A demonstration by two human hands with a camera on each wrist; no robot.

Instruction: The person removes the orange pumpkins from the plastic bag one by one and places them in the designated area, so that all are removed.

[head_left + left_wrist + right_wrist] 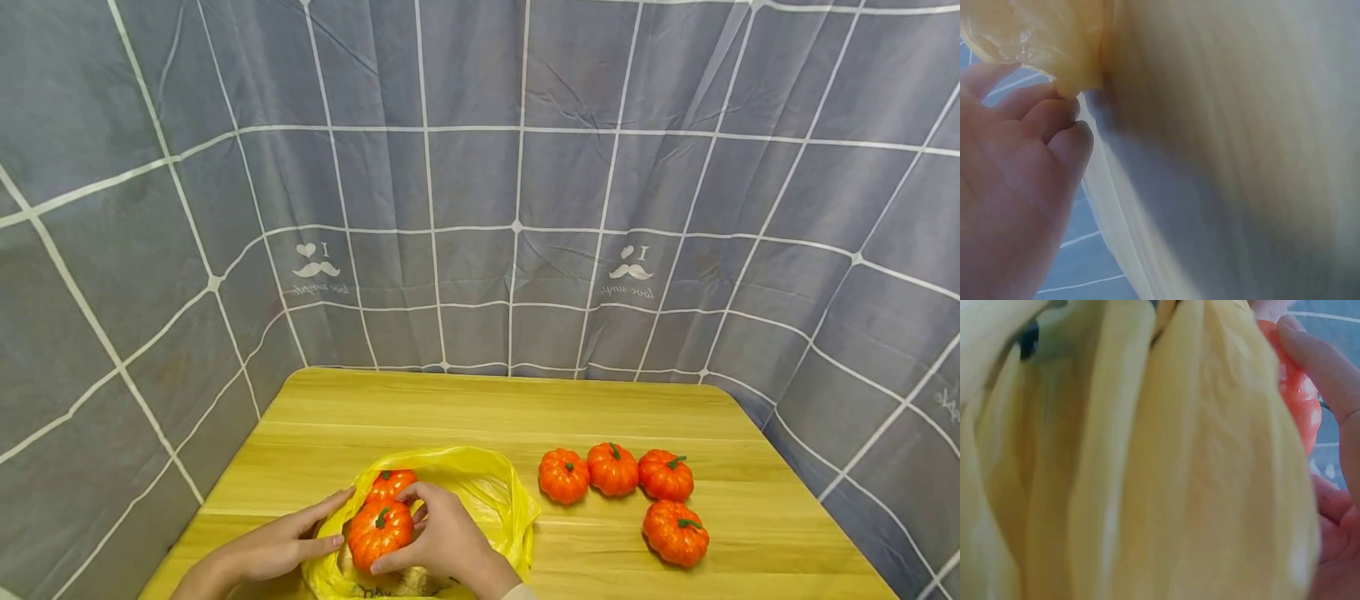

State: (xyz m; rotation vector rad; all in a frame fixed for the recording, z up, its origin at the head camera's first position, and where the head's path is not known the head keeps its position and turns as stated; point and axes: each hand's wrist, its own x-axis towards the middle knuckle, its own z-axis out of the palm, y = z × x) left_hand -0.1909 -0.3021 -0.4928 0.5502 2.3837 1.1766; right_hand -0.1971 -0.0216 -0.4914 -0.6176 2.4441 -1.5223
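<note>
In the head view my right hand [450,537] grips a small orange pumpkin [380,540] with a green stem, thumb on its near side and fingers on its far side. The pumpkin is at the mouth of a yellow plastic bag [519,492] lying on the table. Just behind it, inside the bag, a second pumpkin [388,484] is partly hidden. My left hand [273,546] holds the bag's left rim; the left wrist view shows its curled fingers [1063,112] at the plastic. Bag folds fill most of the right wrist view, with the gripped pumpkin [1300,400] at right.
On the wooden table [480,408], right of the bag, several more orange pumpkins stand: one on the left [564,476], others behind and a nearest one [676,533] at front right. A grey curtain [472,183] with white grid lines surrounds the table's back and sides.
</note>
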